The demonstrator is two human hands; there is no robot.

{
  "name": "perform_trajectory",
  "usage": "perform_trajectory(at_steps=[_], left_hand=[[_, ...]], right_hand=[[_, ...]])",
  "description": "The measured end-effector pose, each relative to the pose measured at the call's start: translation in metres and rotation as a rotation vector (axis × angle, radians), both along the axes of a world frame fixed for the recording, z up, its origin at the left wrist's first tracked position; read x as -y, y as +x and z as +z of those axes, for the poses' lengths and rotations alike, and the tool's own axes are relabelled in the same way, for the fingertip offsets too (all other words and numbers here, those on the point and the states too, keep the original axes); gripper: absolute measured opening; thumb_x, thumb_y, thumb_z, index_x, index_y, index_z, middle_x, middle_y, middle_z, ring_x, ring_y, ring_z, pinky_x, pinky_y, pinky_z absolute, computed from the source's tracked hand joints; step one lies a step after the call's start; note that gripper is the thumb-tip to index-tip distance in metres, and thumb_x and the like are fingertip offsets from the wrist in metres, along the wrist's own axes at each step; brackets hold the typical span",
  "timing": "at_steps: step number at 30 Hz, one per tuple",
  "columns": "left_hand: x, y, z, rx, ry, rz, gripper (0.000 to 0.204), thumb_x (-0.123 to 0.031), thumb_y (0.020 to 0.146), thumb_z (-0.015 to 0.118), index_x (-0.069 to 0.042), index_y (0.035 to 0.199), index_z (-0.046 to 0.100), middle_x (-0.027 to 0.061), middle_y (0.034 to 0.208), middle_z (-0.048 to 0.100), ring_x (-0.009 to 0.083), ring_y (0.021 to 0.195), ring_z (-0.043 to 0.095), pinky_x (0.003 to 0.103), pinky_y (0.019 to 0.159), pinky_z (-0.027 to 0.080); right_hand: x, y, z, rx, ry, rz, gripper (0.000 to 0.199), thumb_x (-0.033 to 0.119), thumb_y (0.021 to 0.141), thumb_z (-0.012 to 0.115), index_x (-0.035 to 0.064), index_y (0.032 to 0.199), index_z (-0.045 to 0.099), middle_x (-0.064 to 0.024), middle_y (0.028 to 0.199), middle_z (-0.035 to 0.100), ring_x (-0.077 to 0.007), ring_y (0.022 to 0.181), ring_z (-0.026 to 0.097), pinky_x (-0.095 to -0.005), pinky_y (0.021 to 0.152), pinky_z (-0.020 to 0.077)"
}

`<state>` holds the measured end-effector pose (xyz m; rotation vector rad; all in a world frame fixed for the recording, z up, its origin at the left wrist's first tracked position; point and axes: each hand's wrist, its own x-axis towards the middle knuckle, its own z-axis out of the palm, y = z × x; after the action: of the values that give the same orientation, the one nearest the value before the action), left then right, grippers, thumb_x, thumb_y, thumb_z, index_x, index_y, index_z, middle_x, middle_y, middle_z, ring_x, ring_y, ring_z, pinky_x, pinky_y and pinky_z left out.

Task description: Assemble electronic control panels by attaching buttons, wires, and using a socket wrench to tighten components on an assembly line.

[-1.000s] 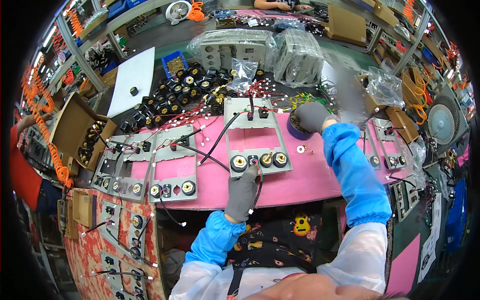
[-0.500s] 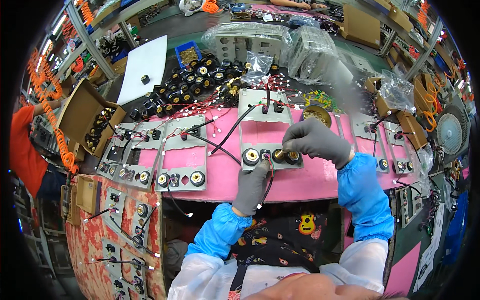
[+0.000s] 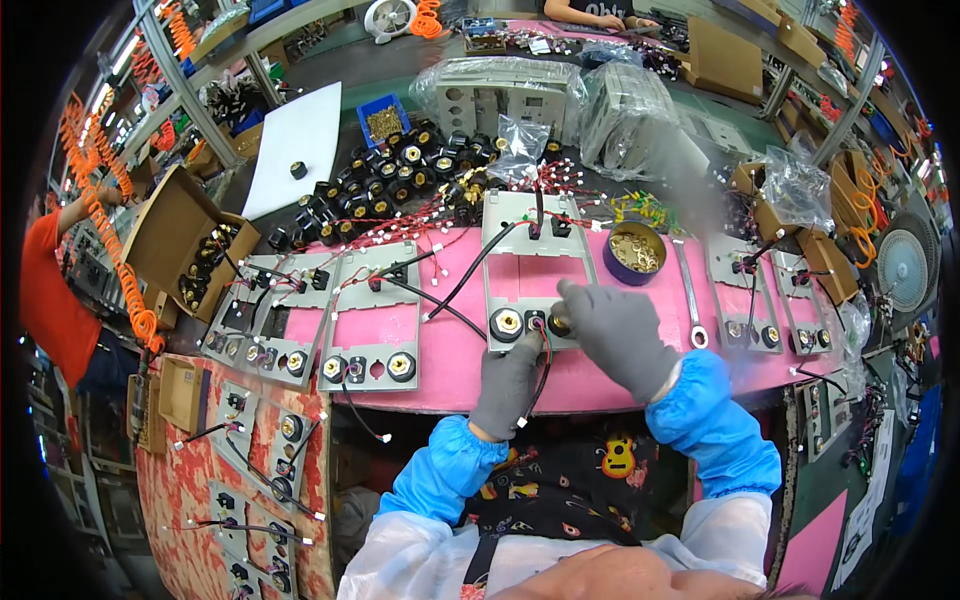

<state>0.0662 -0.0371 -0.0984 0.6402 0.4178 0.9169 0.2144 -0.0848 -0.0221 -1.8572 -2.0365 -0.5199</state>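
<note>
A light grey plastic panel (image 3: 515, 212) with a rectangular cut-out stands in front of me. My gloved left hand (image 3: 506, 385) grips its lower edge, thumb beside a small black connector (image 3: 536, 322) with thin coloured wires. Left of the connector sits a black round fitting with a brass hex nut (image 3: 507, 323). My gloved right hand (image 3: 622, 335) is closed over the panel's lower right corner, with a brass-and-black fitting (image 3: 559, 326) partly showing at its fingertips. The hand hides what they pinch. Black cables (image 3: 470, 270) run from the panel's upper part.
Right of the panel are a round tin of brass nuts (image 3: 634, 252) and a wrench (image 3: 690, 295). Behind lie heaped black knobs (image 3: 400, 170) and red wires. Similar panels (image 3: 372, 318) stand at both sides. A co-worker's hands (image 3: 610, 21) show at the far bench.
My right hand has come down and nearer over the lower right corner, uncovering the tin of nuts and the wrench. My left hand stays on the panel. The whole view has shifted slightly.
</note>
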Motion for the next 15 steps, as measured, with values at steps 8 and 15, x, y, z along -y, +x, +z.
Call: perform_trajectory(at_steps=[8, 15], left_hand=[[0.002, -0.003, -0.002, 0.015, 0.016, 0.040, 0.028, -0.005, 0.095, 0.058, -0.001, 0.122, 0.056, 0.0074, 0.114, 0.064, 0.0161, 0.104, 0.062, 0.032, 0.092, 0.051], [0.000, -0.001, -0.003, 0.067, 0.048, 0.004, 0.029, -0.004, 0.095, 0.058, -0.001, 0.123, 0.055, 0.0096, 0.118, 0.062, 0.0191, 0.106, 0.062, 0.035, 0.095, 0.051]], right_hand=[[-0.001, -0.001, -0.009, 0.291, 0.246, 0.077, 0.035, 0.021, 0.085, 0.062, 0.0011, 0.114, 0.060, -0.0081, 0.093, 0.063, -0.0171, 0.068, 0.058, -0.0313, 0.051, 0.0430], [-0.002, -0.004, -0.019, 0.382, 0.103, 0.009, 0.037, 0.021, 0.086, 0.062, 0.0037, 0.119, 0.058, -0.0069, 0.097, 0.063, -0.0182, 0.075, 0.061, -0.0326, 0.058, 0.0468]])
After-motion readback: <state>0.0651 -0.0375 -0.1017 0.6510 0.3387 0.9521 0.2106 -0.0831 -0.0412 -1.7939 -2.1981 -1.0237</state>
